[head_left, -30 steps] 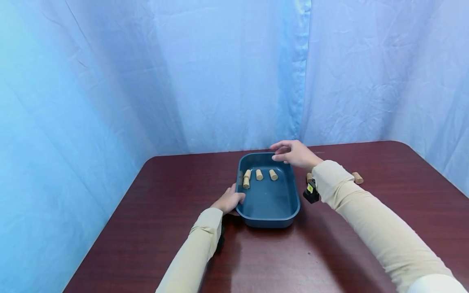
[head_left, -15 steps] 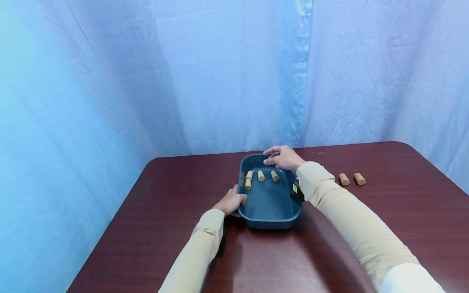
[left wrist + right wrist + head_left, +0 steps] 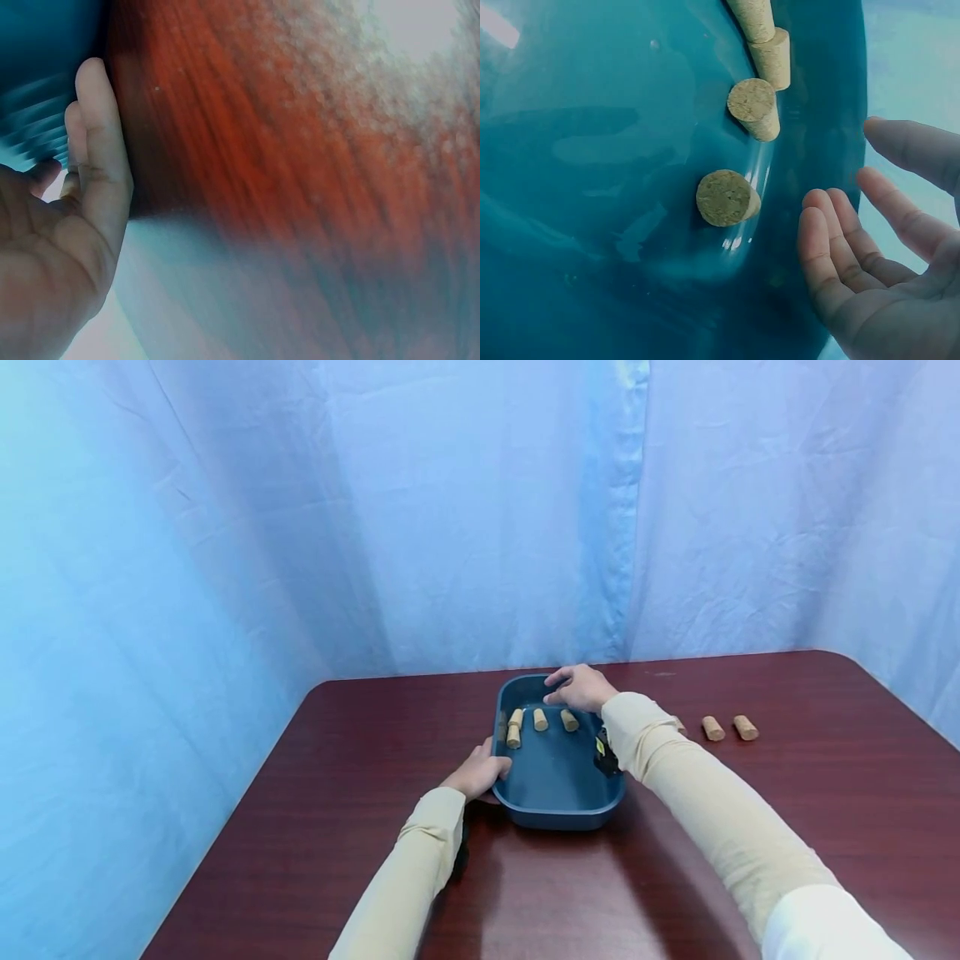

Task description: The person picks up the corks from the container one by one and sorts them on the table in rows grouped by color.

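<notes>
A deep blue rectangular tray [image 3: 558,818] sits on the table. My left hand [image 3: 477,770] grips its left wall, thumb over the rim and fingers along the outside. In the left wrist view, that hand's fingers [image 3: 101,127] lie against the ridged outer wall. Several tapered corks lie toward the tray's far end: two end to end by the left wall, a middle cork [image 3: 540,720] and a right-hand cork [image 3: 569,720]. Over the far right corner hovers my right hand [image 3: 581,687], fingers loosely spread and holding nothing; the right wrist view shows it beside the nearest cork [image 3: 724,199].
To the right of the tray, more corks lie in a row on the dark red table [image 3: 360,777]: a middle cork [image 3: 712,727], a far-right cork [image 3: 746,727], and another partly behind my right sleeve [image 3: 697,777]. A light blue curtain [image 3: 480,527] hangs behind the table.
My right hand has moved left and slightly down over the tray's far end, uncovering more of the corks on the table. My left hand keeps its grip. The head view has shifted slightly.
</notes>
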`<action>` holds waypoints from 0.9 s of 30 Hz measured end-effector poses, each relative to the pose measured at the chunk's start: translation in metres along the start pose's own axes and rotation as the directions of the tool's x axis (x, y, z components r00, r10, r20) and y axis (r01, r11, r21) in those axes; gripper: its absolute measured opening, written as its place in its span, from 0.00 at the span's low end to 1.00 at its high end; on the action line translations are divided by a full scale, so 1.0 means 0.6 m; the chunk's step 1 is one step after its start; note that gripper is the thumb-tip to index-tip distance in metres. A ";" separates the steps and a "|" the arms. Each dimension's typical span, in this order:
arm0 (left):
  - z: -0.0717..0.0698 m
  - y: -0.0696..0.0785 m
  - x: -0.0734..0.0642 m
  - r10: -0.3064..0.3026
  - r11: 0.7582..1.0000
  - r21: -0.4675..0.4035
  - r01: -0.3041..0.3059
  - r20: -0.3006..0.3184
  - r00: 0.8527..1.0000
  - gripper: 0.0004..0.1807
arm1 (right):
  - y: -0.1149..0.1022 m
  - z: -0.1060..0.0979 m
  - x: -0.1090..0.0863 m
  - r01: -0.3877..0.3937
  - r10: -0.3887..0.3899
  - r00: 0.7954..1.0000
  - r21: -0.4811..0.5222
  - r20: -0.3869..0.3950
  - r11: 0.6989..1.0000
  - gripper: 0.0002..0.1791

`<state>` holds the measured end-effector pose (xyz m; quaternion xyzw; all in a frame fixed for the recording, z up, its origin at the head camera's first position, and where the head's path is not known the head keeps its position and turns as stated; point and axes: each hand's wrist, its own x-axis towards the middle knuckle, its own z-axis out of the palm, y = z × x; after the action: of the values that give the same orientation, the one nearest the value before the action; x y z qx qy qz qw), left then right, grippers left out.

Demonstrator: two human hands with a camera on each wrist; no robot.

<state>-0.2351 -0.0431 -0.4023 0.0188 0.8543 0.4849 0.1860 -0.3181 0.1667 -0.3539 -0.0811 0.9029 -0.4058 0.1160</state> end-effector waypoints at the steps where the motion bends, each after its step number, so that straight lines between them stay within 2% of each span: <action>1: 0.000 0.000 0.000 0.003 1.000 0.001 -0.003 0.002 1.000 0.42 | 0.001 0.001 0.001 0.000 0.000 1.000 -0.014 -0.002 1.000 0.24; 5: -0.001 0.001 0.000 0.019 1.000 0.005 -0.019 0.005 1.000 0.41 | 0.002 0.003 0.004 -0.008 0.007 1.000 -0.066 -0.006 0.998 0.24; 13: -0.003 0.002 -0.001 0.022 1.000 -0.023 -0.021 0.007 1.000 0.46 | 0.002 0.005 0.012 -0.051 0.055 0.998 -0.180 0.020 0.982 0.26; 20: -0.002 0.002 0.000 0.028 0.999 -0.043 -0.027 0.015 0.999 0.46 | 0.011 0.010 0.026 -0.054 0.069 0.997 -0.286 0.041 0.957 0.27; 27: -0.002 0.004 -0.002 0.033 0.999 -0.015 -0.033 0.007 0.999 0.44 | 0.004 0.012 0.025 -0.044 0.077 0.994 -0.375 0.073 0.926 0.27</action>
<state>-0.2347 -0.0433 -0.3993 0.0335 0.8496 0.4942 0.1812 -0.3306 0.1599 -0.3626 -0.0911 0.9597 -0.2194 0.1500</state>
